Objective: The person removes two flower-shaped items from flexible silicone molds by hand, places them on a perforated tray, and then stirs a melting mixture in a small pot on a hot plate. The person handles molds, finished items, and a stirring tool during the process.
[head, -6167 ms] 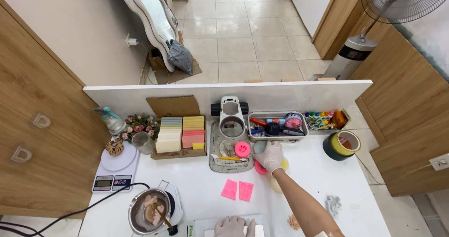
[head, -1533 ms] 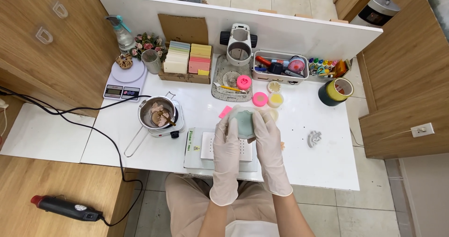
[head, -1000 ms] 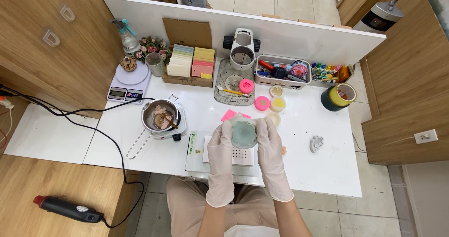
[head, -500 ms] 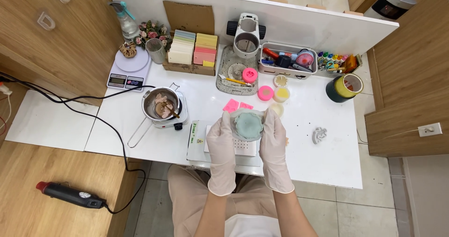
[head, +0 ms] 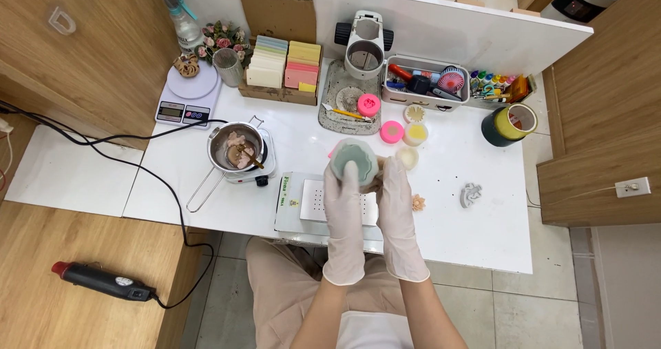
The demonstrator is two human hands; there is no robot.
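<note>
At frame centre, my gloved left hand and right hand both clasped around a round grey-green mould, above the white tray, melting pot left of it.

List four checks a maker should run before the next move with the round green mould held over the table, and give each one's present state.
1. Both hands on the green mould: ok, left hand and right hand grip it from either side.
2. Gloves on both hands: ok.
3. Mould held over the white tray: ok.
4. Pot apart from the hands: ok, it stands to the left on its small heater.
5. Whether the mould is full or empty: cannot tell.
</note>
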